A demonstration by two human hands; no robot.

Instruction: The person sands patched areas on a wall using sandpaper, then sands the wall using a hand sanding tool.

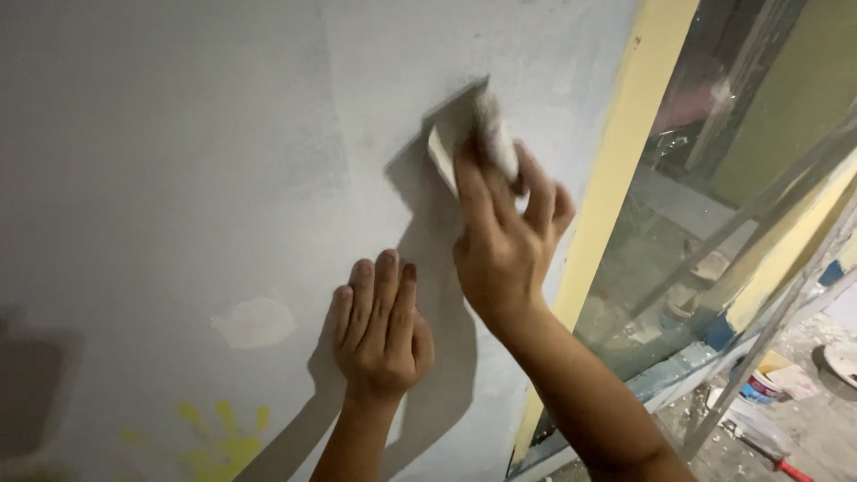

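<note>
Head camera looks at a grey wall (178,134). Everything else is told from this wall.

My right hand (504,241) is up high on the wall. Its fingers are curled around a small putty scraper (460,134) and press it flat against the wall. The blade is thin and pale, with white putty stuck on it. My left hand (384,326) is lower down, just under the right one. It lies flat on the wall with the fingers close together and straight. It holds nothing.

To the left of that hand, a pale putty patch (254,321) sits on the wall. Lower still, there is a yellow handprint (219,437) in paint.

At the right edge of the wall stands a yellow frame strip (616,178), with a glass pane (714,223) beside it. Far past that, on the floor, I can see a small paint tub (761,386).

I think the scraper is light. The blade looks thin and a bit bendy, and the putty would make it slippery. The best place to hold it is the thick back part, where the fingers are now.
</note>
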